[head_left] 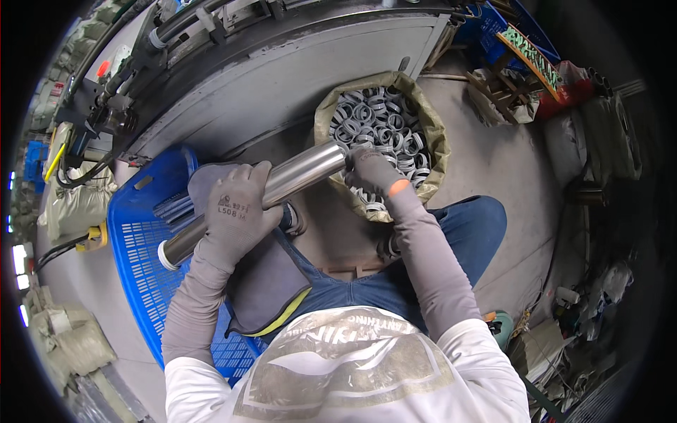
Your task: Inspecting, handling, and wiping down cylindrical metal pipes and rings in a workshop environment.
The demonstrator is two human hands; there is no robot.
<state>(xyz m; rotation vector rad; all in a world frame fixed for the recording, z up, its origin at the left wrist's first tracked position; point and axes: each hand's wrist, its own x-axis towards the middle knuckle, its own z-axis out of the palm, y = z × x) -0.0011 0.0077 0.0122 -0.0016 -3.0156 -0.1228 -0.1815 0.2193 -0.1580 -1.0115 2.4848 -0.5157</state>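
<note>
A shiny metal tube (pixel 305 171) lies slantwise across my lap, its right end higher in the picture. My left hand (pixel 241 209), in a grey glove, is wrapped over the tube left of its middle. A white ring (pixel 167 255) sits around the tube's lower left end. At the other end my right hand (pixel 372 171), gloved too, has its fingers curled against the rim; whatever they hold is hidden. Just past that hand, an open sack (pixel 438 144) holds many loose grey rings (pixel 363 114). Under the tube's left end stands a blue plastic basket (pixel 130 271) with more metal tubes in it.
A grey pad (pixel 271 285) covers my left thigh. Beyond the sack runs a grey machine cabinet (pixel 296 77). Wooden pieces (pixel 497 95) and a blue crate (pixel 525 32) stand at the far right. Plastic bags and other clutter line the right side.
</note>
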